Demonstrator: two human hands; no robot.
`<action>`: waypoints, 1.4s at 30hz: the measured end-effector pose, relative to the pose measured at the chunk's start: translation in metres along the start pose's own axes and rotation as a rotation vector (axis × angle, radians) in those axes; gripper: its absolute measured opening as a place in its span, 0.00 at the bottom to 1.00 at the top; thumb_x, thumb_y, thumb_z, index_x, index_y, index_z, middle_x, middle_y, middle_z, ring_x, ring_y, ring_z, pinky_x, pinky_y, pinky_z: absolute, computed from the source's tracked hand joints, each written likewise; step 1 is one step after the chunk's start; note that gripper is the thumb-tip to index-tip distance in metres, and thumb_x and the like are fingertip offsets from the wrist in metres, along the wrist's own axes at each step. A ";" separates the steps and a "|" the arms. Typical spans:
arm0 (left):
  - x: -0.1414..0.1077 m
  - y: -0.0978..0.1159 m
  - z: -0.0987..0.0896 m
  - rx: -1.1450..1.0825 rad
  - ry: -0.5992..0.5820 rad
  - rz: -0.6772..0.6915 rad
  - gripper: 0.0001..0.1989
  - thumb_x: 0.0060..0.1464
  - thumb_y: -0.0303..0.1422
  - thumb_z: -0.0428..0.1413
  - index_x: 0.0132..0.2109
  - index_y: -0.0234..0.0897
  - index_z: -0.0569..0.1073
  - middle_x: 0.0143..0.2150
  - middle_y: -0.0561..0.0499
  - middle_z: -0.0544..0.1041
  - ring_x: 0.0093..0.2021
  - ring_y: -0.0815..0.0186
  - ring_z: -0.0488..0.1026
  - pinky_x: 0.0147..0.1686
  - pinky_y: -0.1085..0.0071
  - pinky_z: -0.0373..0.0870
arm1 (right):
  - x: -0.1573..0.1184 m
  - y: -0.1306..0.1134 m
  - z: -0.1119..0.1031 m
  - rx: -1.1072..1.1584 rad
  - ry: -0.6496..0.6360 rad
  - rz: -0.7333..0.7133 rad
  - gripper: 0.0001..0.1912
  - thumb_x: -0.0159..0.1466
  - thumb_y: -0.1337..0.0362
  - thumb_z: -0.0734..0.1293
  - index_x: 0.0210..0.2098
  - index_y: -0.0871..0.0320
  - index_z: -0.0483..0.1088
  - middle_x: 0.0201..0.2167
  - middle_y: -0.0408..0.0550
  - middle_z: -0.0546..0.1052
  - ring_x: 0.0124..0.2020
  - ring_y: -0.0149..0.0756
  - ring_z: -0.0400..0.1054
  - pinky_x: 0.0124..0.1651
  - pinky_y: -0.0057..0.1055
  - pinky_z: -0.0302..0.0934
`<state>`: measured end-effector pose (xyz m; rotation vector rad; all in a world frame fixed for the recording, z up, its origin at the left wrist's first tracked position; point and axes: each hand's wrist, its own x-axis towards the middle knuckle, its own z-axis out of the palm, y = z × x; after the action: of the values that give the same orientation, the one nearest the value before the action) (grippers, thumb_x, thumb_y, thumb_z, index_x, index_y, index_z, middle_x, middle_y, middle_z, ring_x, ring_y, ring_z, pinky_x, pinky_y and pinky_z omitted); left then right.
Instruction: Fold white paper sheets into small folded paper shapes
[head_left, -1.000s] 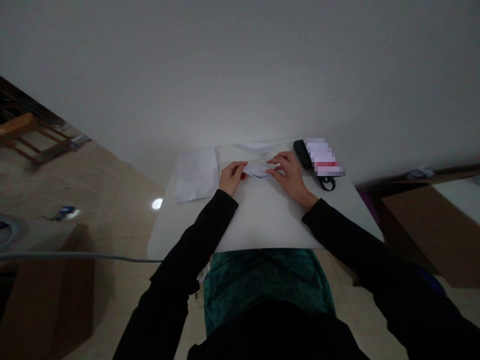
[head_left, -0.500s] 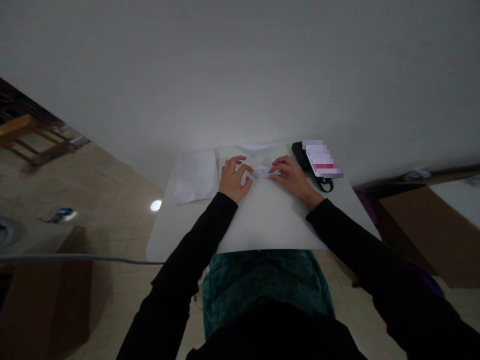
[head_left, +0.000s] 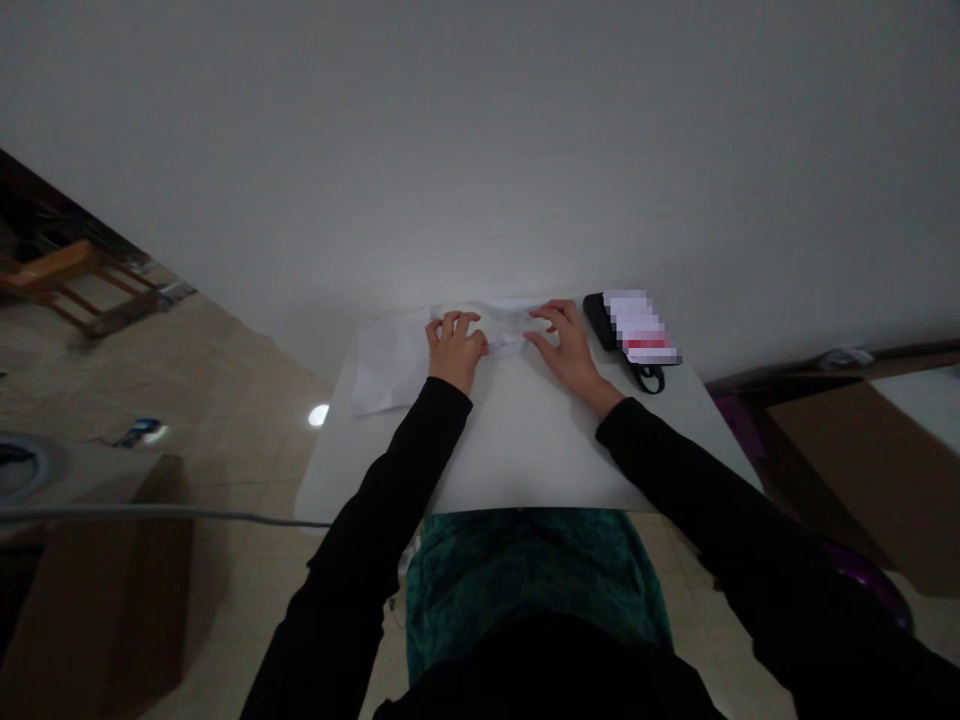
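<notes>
Head view: folded white paper (head_left: 507, 345) lies mid-desk (head_left: 517, 450), btwn both hands. L hand (head_left: 454, 354) has thumb + index closed on the paper's L end, other fingers loosely curled. R hand (head_left: 568, 358) is part-open, thumb & fingers spread, thumb tip at the R end; can't tell if it grips. White sheet (head_left: 390, 362) lies just L of L hand; black case (head_left: 600, 320) R of R hand, w/ pixelated item alongside.

1. A small piece of white paper (head_left: 508, 344) is looking folded and narrow, its exact creases staying too small to make out.
2. It is stretching left to right over the white table's (head_left: 517, 450) far half, its right end angling slightly farther away.
</notes>
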<state>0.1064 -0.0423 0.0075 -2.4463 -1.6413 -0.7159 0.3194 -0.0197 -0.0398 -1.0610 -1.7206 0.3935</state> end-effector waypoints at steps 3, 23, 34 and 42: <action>0.007 -0.006 -0.007 0.031 0.004 -0.026 0.06 0.54 0.25 0.60 0.32 0.40 0.76 0.58 0.45 0.74 0.63 0.48 0.61 0.61 0.45 0.50 | 0.009 -0.002 -0.007 -0.265 0.063 -0.036 0.12 0.67 0.67 0.62 0.48 0.53 0.72 0.52 0.56 0.66 0.56 0.48 0.60 0.58 0.53 0.61; 0.034 -0.022 -0.003 0.004 0.125 -0.295 0.08 0.51 0.22 0.58 0.29 0.40 0.76 0.54 0.44 0.74 0.66 0.47 0.54 0.64 0.38 0.38 | 0.042 0.015 -0.006 -0.509 -0.005 -0.055 0.14 0.70 0.64 0.56 0.40 0.56 0.74 0.54 0.60 0.68 0.62 0.58 0.52 0.59 0.65 0.51; 0.052 -0.008 0.015 0.030 0.094 -0.271 0.09 0.53 0.21 0.55 0.31 0.38 0.77 0.53 0.41 0.74 0.64 0.47 0.57 0.64 0.39 0.41 | 0.033 0.018 -0.010 -0.488 0.002 0.040 0.15 0.70 0.65 0.55 0.38 0.57 0.72 0.57 0.62 0.64 0.63 0.62 0.50 0.59 0.68 0.48; 0.046 -0.015 -0.015 0.075 0.180 -0.280 0.13 0.53 0.23 0.57 0.45 0.41 0.75 0.59 0.42 0.71 0.64 0.46 0.58 0.62 0.41 0.50 | 0.019 -0.008 0.006 -0.533 0.103 -0.041 0.14 0.66 0.70 0.61 0.49 0.52 0.69 0.60 0.58 0.62 0.58 0.55 0.55 0.55 0.59 0.56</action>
<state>0.1025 -0.0025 0.0381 -2.0560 -1.9182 -0.8633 0.3086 -0.0076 -0.0261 -1.3908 -1.7943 -0.1600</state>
